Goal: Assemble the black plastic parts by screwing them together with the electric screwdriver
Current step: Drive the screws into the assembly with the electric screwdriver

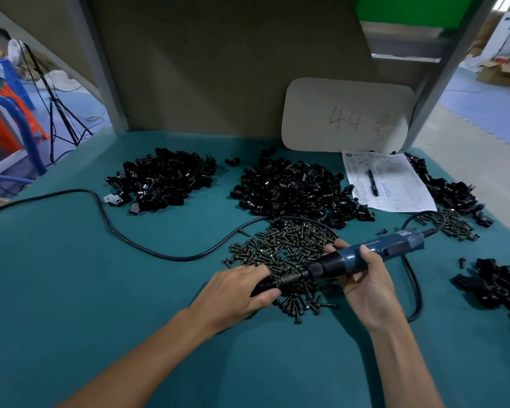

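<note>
My right hand (362,279) grips the blue electric screwdriver (395,245), which lies nearly level with its bit pointing left. The bit meets a black plastic part (264,285) that my left hand (242,288) is closed around; most of the part is hidden under my fingers. Both hands hover over a heap of dark screws (289,251) on the teal table (71,275). Two big piles of black plastic parts lie further back, one at the centre left (162,179) and one in the middle (292,187).
The screwdriver's black cable (147,248) loops across the table to the left. A paper sheet (395,191) with a pen (373,182) lies at the back right, beside a white board (348,113). More black parts (501,287) and screws (457,225) sit on the right.
</note>
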